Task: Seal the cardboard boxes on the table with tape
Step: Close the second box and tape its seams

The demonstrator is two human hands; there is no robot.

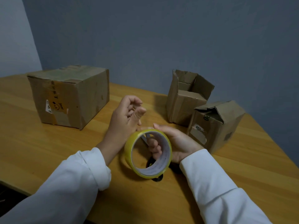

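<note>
In the head view, the tape roll [148, 153], a glossy yellow-tinted ring with a pale inner core, stands on edge at lower centre, held by the right hand [175, 143]: its fingers [154, 147] curl through the hollow core while the thumb lies along the top of the rim. The left hand [125, 118], just up and left of the roll, is loosely curled and holds nothing I can make out. Dark scissor handles [156, 177] peek from under the roll on the smooth wooden tabletop [48, 151]. A large taped box [69, 96] sits at upper left; an open-flapped box [188, 96] and a crumpled box [216, 126] of creased brown cardboard stand at right.
</note>
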